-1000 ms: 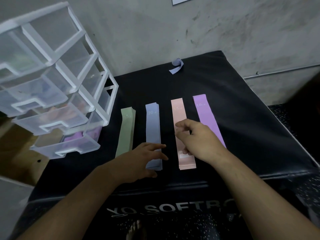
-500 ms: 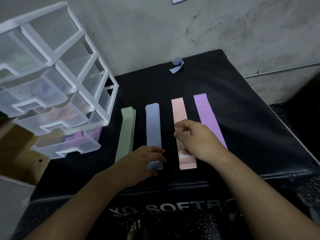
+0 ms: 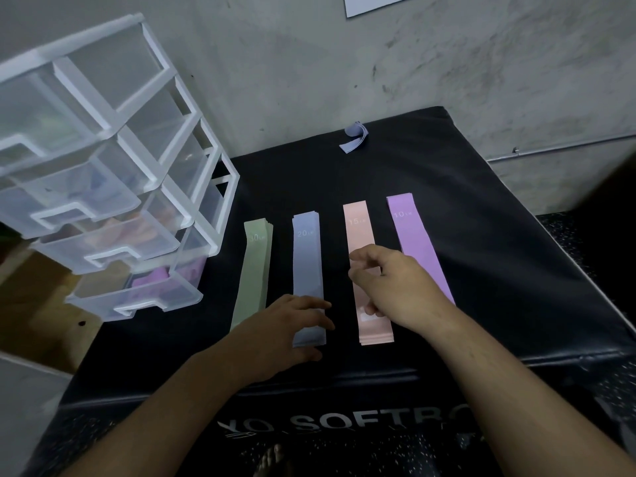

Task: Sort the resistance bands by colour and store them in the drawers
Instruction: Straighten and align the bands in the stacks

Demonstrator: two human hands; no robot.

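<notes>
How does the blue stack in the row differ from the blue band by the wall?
The blue stack lies flat and straight; the far blue band is folded over loosely. The blue stack sits in the row, with the left hand resting on its near end; the far blue band lies alone, untouched. Both are blue-grey.

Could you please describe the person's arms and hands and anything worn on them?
Both forearms are bare to the frame's edge, with no sleeves showing. The left hand and right hand wear no gloves, and no watch, bracelet or ring is visible.
</notes>
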